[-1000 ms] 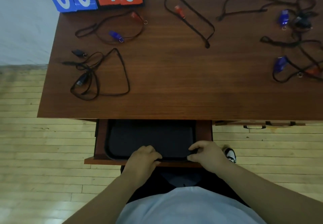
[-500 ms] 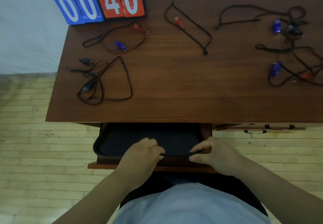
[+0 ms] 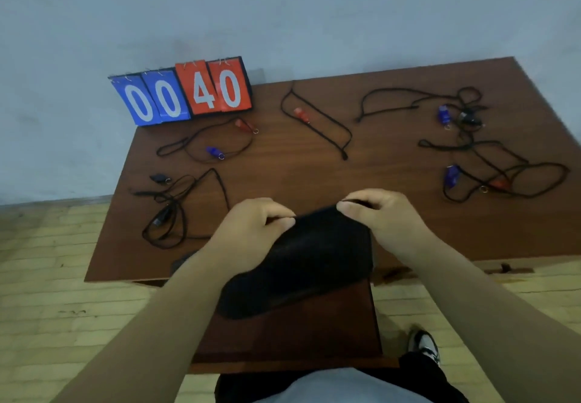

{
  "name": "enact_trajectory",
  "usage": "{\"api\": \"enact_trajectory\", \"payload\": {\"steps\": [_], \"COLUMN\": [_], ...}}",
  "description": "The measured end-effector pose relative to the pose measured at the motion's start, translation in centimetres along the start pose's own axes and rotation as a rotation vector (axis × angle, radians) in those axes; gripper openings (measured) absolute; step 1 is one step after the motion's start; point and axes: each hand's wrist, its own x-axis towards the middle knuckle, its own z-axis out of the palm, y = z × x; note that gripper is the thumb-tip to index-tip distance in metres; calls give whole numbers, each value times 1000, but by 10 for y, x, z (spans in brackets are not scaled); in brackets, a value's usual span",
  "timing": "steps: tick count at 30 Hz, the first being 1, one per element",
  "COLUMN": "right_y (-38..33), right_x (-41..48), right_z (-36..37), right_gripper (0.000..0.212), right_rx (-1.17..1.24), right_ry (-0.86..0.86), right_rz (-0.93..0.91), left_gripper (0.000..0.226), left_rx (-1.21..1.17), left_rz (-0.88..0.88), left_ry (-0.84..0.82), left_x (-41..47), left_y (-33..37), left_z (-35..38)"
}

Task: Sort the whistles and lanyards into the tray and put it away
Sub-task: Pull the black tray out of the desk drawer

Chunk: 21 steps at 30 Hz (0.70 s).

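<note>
Held tray [image 3: 308, 261] hides desk [image 3: 314, 176] front; scoreboard [image 3: 185, 91] back-L.

Scoreboard [image 3: 185, 91]: a flip-card board standing at the far left corner of the desk [image 3: 314, 166], its face turned toward the camera.
Blue cards [image 3: 151, 99]: two cards, each with a large white "0", together reading 00 (the left half of the board).
Red cards [image 3: 217, 88]: two cards with a white "4" and a white "0", reading 40, touching the blue pair on its right and standing slightly higher.
Whole reading: 00 40.
</note>
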Motion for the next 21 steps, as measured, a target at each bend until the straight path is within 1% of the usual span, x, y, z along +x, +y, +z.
{"api": "enact_trajectory", "payload": {"steps": [3,6,9,11,14,16,18,21], "right_y": [-33,-67,-91,-94,-73,-43,-13,16], "right_x": [12,18,20,16,4,-5,-15,-32], "right_z": [-15,-31,-50,-61,-74,-78,-80,-85], "right_gripper": [6,8,6,8,14,13,17,19], "right_rx": [63,73,4,-106,-250,-376,-478,-509], "right_ry": [74,132,196,188,89,-15,-103,-190], "right_rz": [-109,-222,-336,-394,-380,-295,-203,-155], "left_gripper": [18,21,23,23,20,20,22,28], "left_rx": [-52,-65,-30,16,38,34,92,145], "left_rz": [42,106,172,211,219,206,240,266], "left_ry": [123,195,264,281,207,110,40,-43], "left_x": [15,25,30,30,28,23,17,11], "left_y": [27,56,75,78,70,61,55,50], "left_z": [-30,-60,-77,-75,-47,-20,2,22]}}
